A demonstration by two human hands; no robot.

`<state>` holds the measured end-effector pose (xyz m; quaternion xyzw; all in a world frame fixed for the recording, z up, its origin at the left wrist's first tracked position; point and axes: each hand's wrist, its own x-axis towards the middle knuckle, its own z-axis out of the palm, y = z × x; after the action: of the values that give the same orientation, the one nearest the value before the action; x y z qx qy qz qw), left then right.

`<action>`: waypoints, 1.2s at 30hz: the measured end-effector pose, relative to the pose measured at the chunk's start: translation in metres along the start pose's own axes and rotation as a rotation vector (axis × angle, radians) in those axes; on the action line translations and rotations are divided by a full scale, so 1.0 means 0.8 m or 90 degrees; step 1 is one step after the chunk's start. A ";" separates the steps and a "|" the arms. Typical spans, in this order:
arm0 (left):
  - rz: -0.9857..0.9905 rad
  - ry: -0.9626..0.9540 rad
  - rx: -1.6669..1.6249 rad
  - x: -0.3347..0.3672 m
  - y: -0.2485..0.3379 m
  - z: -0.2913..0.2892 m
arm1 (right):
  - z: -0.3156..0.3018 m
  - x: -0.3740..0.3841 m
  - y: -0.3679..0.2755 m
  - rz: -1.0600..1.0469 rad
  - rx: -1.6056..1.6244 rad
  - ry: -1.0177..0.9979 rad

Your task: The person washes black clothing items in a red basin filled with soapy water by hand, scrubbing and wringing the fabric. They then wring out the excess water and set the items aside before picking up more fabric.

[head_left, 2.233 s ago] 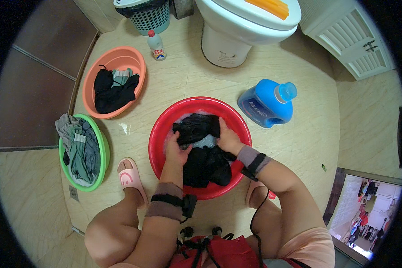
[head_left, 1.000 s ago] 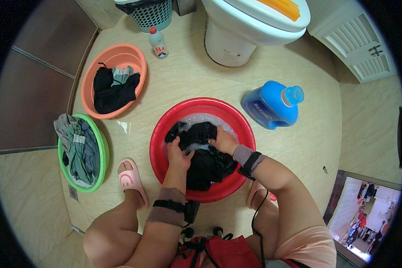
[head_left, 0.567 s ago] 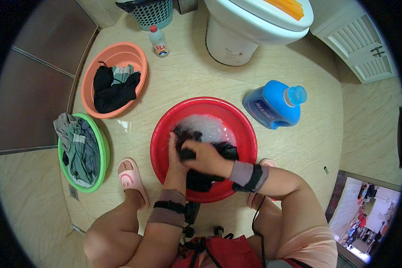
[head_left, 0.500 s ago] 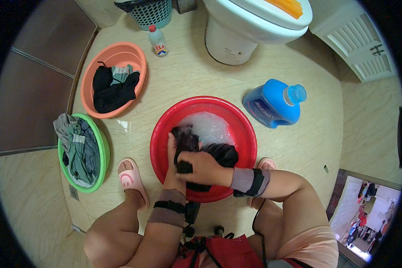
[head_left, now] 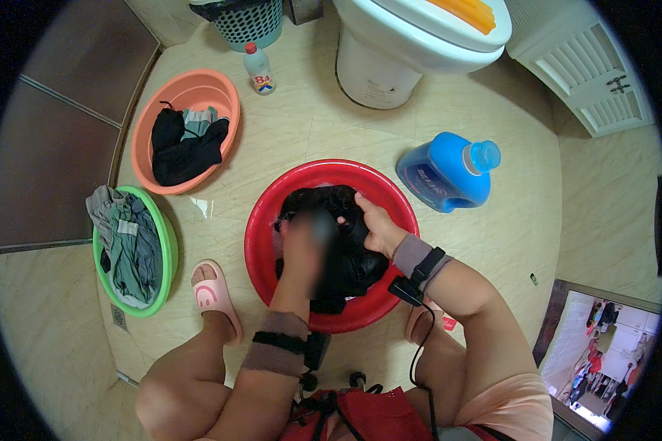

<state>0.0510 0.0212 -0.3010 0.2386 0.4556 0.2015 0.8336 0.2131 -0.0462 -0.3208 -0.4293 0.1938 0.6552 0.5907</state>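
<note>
Black wet clothing spreads across most of the red basin on the floor between my feet. At the basin's right side, my right hand grips the clothing's edge, thumb on top and the other fingers mostly hidden by the cloth. My left hand lies over the left part of the clothing; its fingers are smeared, so their shape cannot be made out. Little of the suds shows around the cloth now.
A blue detergent bottle stands right of the basin. An orange basin with black and green clothes and a green basin of grey-green clothes are at left. A small bottle, a teal bin and a toilet lie beyond.
My hands, close together on bunched cloth before, have moved apart, the right one toward the basin's right side. The black clothing is spread wider and covers the suds.
</note>
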 end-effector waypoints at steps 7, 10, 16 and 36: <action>0.194 -0.123 0.404 0.014 -0.081 -0.033 | 0.030 -0.012 0.012 0.050 -0.045 -0.045; -0.059 -0.186 0.486 0.016 -0.085 -0.041 | 0.020 -0.019 -0.002 0.030 -0.097 -0.116; -0.203 -0.388 0.727 -0.005 -0.114 -0.039 | 0.004 -0.011 0.009 0.132 -0.391 -0.074; 0.064 -0.003 -0.168 0.028 -0.042 -0.076 | 0.042 0.001 0.053 -0.467 -1.144 -0.080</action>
<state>0.0140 0.0198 -0.3637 0.1497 0.4107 0.3008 0.8476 0.1622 -0.0298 -0.3134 -0.7183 -0.5562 0.3559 0.2191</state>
